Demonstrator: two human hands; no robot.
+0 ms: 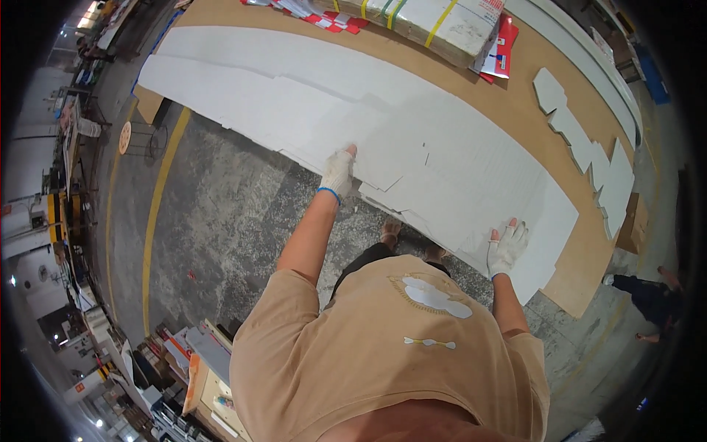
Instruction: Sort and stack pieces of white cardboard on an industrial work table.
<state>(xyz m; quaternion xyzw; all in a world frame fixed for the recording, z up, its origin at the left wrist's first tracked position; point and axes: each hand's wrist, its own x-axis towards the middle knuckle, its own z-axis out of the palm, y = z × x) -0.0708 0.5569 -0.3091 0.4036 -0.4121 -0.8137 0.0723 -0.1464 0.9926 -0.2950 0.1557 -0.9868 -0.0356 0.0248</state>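
Note:
Large white cardboard sheets [456, 155] lie stacked and overlapping on a brown board-topped table [574, 283] in front of me. My left hand [338, 172], in a pale glove with a bare thumb tip, is at the near edge of the stack. Its thumb points away over the top sheet, and the other fingers look curled at the edge, partly hidden. Farther right, my right hand [508, 249], gloved too with bare tips on thumb and forefinger, rests flat on the white surface, fingers apart. Short slits and a notched edge show between my hands.
A strapped bundle [442, 29] sits on the table's far side, beside red-and-white printed pieces [504, 51]. Jagged white offcuts [582, 144] lie at the right. A round stool [125, 138] stands on the floor at left. Another person [652, 298] is at the far right.

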